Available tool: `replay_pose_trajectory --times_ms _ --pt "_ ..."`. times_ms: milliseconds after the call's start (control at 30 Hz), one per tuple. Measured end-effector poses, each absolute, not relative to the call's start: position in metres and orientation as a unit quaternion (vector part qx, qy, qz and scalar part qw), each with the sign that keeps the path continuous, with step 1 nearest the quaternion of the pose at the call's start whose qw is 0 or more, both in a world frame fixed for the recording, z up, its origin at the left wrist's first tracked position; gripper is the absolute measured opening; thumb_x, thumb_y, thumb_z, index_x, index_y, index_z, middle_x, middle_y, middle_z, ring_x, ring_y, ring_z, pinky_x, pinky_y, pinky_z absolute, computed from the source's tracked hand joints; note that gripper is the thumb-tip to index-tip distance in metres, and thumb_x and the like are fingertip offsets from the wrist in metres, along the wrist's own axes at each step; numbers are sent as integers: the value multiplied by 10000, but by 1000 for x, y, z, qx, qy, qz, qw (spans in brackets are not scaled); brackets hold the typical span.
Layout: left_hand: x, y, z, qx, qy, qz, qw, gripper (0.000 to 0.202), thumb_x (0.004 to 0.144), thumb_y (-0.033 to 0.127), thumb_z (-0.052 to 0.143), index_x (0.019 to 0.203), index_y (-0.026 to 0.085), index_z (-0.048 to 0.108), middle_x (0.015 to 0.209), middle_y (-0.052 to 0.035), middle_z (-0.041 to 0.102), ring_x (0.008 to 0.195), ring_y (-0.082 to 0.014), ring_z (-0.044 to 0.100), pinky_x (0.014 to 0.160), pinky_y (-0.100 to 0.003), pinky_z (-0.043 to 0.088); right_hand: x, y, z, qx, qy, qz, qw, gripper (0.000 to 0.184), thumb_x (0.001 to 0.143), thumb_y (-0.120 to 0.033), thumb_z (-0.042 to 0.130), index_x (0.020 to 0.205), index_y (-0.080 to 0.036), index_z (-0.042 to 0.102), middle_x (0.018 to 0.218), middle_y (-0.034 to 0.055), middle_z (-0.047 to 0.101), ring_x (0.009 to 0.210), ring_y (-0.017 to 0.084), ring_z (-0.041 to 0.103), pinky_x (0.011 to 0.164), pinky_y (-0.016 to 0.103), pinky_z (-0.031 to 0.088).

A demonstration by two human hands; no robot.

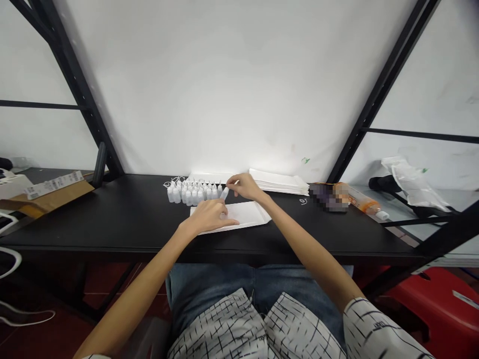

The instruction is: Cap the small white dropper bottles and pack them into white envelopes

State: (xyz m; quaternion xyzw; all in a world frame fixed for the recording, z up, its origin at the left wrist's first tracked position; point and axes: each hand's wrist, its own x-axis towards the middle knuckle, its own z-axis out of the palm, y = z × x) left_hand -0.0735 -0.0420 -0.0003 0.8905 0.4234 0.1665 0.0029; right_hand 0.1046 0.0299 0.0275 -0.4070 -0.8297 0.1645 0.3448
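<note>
A small translucent squeeze bottle [224, 193] is tilted between my two hands. My left hand [207, 217] has its fingers curled around the lower part of the bottle, its thumb stretched out over a white envelope [249, 213]. From above, my right hand [245, 186] pinches the bottle's narrow top between thumb and fingertips; what exactly sits in that pinch is too small to make out. The envelope lies flat on the black table [138, 214], partly under my left hand. Several similar bottles [192, 193] stand upright in a cluster just left of my hands.
A stack of white envelopes [279, 182] lies against the wall. To the right are a blurred dark item [331, 197], an orange-labelled clear bottle [361, 200] and a thin white loop [303, 201]. A cardboard box [56, 192] stands at left. Black posts frame both sides.
</note>
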Motion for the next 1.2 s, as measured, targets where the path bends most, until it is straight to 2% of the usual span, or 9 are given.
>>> replay_pose_trajectory --times_ms 133,233,333,400,567,667,733,933,1200 --pt "-54 -41 1 906 386 171 18 642 842 724 469 1005 173 755 1139 -126 658 962 -289 634 785 -357 464 151 21 30 -405 -750 277 444 184 792 -320 661 800 -139 693 644 21 639 514 107 571 494 214 411" --pt "-41 -38 -2 915 374 150 28 737 809 755 488 1252 189 651 1404 -153 513 1246 -346 501 987 -418 404 190 19 24 -431 -685 354 469 235 741 -361 714 804 -137 677 738 45 655 513 85 541 388 188 297" --pt "-33 -37 -9 912 395 99 52 918 735 797 542 1454 234 449 1572 -165 293 1424 -400 270 1094 -511 281 218 24 15 -445 -660 433 422 244 687 -336 767 771 -126 674 760 60 655 529 80 547 374 174 303" --pt "-29 -37 -14 907 409 76 65 942 744 808 512 1493 254 380 1580 -163 281 1440 -404 238 1099 -523 259 228 26 12 -460 -656 454 390 234 657 -298 794 762 -121 683 749 66 659 546 86 566 375 164 321" --pt "-29 -35 -18 904 415 95 32 718 867 708 431 1397 231 513 1367 -159 558 1259 -360 500 979 -430 392 231 26 10 -489 -651 460 354 195 621 -224 810 739 -117 698 735 76 680 572 110 618 383 156 368" --pt "-30 -34 -14 903 415 109 10 669 880 632 479 1412 227 495 1247 -139 631 1112 -331 597 868 -381 448 231 24 10 -493 -647 454 364 195 603 -207 808 741 -119 701 719 73 689 570 119 630 390 162 393" --pt "-29 -34 -11 903 415 112 6 658 875 613 496 1397 214 512 1221 -136 647 1079 -335 614 824 -373 459 232 24 10 -489 -653 450 363 197 597 -207 802 743 -121 703 714 70 694 574 127 638 395 169 409" --pt "-29 -32 -10 897 424 127 1 502 887 592 486 1129 203 691 1165 -115 688 1060 -322 632 779 -356 473 237 25 9 -494 -666 435 350 190 587 -190 786 749 -116 719 691 64 695 569 126 634 418 176 445" --pt "-29 -32 -10 880 450 153 -14 462 922 553 446 1108 217 704 1128 -104 714 1059 -314 640 742 -341 461 242 24 12 -502 -667 441 329 185 571 -191 784 731 -120 724 651 36 687 503 85 579 435 172 456"
